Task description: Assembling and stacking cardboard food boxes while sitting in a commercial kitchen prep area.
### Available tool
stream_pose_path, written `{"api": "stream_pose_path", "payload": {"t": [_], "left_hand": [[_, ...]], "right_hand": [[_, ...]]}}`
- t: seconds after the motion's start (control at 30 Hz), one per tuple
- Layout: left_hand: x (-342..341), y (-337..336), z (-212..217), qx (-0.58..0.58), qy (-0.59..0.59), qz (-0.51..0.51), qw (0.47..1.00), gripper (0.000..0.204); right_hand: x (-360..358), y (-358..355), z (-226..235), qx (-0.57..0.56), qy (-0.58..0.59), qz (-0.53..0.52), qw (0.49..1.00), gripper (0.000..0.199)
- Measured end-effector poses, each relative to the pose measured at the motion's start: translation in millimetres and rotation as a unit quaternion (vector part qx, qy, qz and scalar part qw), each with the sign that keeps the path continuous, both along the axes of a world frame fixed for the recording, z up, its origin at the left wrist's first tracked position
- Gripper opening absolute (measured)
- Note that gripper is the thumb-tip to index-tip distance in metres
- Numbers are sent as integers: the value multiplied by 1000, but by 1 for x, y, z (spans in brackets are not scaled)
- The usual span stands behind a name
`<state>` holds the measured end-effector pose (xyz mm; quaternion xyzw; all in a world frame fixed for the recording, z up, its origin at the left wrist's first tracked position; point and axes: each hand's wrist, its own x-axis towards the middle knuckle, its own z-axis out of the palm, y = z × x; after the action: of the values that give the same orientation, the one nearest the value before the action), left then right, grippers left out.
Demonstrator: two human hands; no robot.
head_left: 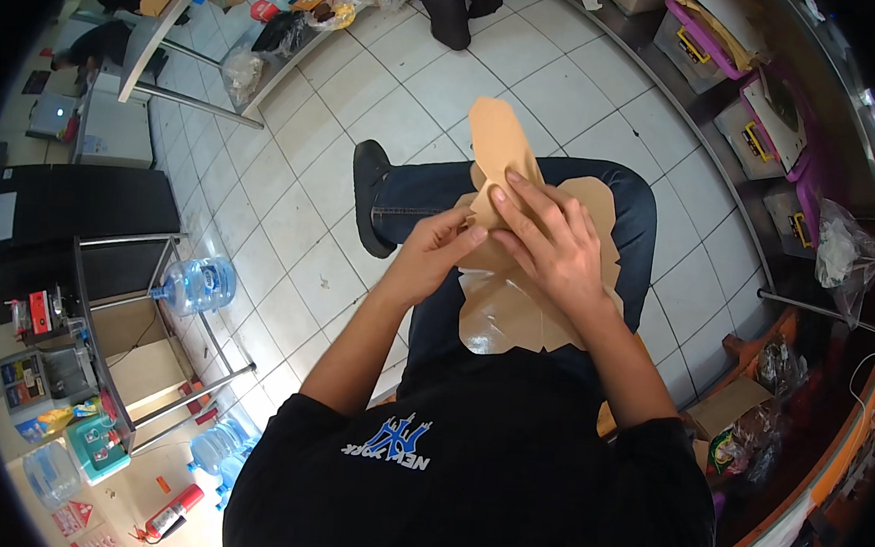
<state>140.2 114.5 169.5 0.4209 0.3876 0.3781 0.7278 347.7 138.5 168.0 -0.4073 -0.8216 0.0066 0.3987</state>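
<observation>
Head view: we see a flat tan die-cut cardboard box blank (515,308) lying across the lap, over dark blue jeans (433,188).
Left hand (430,258): its fingers are curled and pinched on the blank's left edge, thumb tip pressed against the raised flap.
Right hand (552,242): its fingers lie spread and flat over the blank's middle, fingertips at the base of the flap.
Raised flap (499,142): we see a rounded tan tab standing up past both hands, away from the body.
Blank's place: it sits under the right palm and between the two hands, its lower panels bare toward the belly.
Surroundings: white tiled floor (348,98); a clear blue water jug (196,284) lies well to the left by a metal-legged table (149,246).
In the way: the right hand hides the fold line.
</observation>
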Motion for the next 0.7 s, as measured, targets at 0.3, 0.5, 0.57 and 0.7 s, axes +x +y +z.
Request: {"api": "stream_pose_path", "payload": {"t": [0.3, 0.5, 0.57, 0.7], "left_hand": [[-1, -6, -29, 38, -35, 5, 999, 48], [7, -16, -41, -63, -98, 49, 992, 57], [6, -24, -40, -69, -110, 54, 990, 62], [1, -24, -39, -16, -106, -22, 994, 81]], "right_hand": [[6, -8, -16, -17, 8, 58, 998, 51], [11, -14, -17, -29, 27, 81, 996, 47], [10, -20, -7, -33, 0, 71, 997, 50], [19, -23, -6, -58, -15, 71, 996, 55]]}}
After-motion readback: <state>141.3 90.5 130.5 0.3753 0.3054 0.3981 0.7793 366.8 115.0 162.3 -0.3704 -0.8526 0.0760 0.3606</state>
